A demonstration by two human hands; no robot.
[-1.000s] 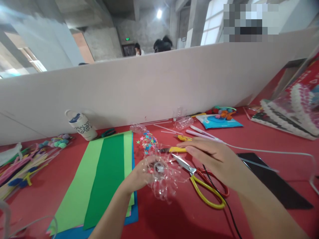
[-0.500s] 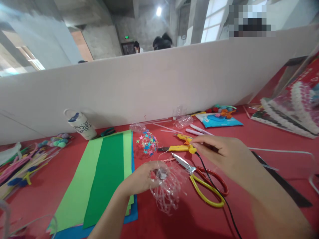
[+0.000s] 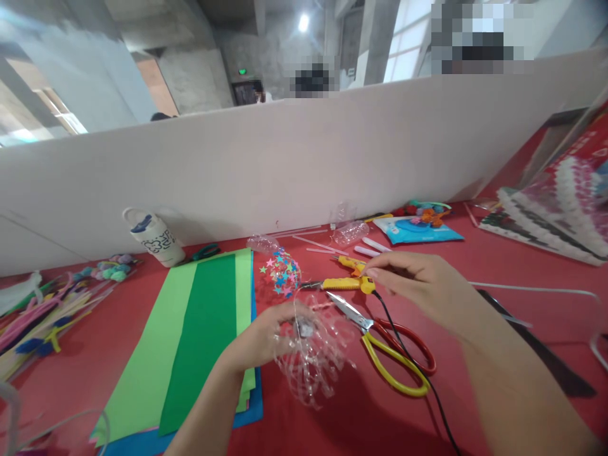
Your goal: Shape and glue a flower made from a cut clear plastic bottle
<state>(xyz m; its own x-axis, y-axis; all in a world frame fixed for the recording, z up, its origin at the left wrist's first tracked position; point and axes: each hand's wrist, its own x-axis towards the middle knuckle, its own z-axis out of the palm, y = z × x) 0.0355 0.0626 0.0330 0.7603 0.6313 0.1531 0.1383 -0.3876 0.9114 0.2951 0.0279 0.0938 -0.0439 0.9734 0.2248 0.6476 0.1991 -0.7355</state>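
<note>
My left hand (image 3: 266, 335) is closed round a clear plastic piece cut into many thin curling strips (image 3: 316, 373), which fan out toward me. A fine clear strand rises from it. My right hand (image 3: 408, 278) is pinched at the fingertips, just over the yellow glue gun (image 3: 354, 265); whatever the fingers hold is hidden. Beside the glue gun lies a yellow utility knife (image 3: 341, 284) with its blade pointing left. Scissors (image 3: 363, 323) with one red and one yellow handle lie between my hands. Behind my left hand is a clear dome covered in coloured stars (image 3: 282, 273).
Green and blue sheets (image 3: 204, 342) are stacked at left. A white tumbler (image 3: 159, 240) stands by the white partition (image 3: 266, 171). Clear bottle pieces (image 3: 350, 233) and a blue wipes pack (image 3: 418, 229) lie behind. The glue gun's black cable (image 3: 434, 386) runs toward me.
My left hand has tilted the stripped plastic piece and shifted it slightly left, and its strips spread wider. My right hand has moved only a little; the glue gun lies where it was.
</note>
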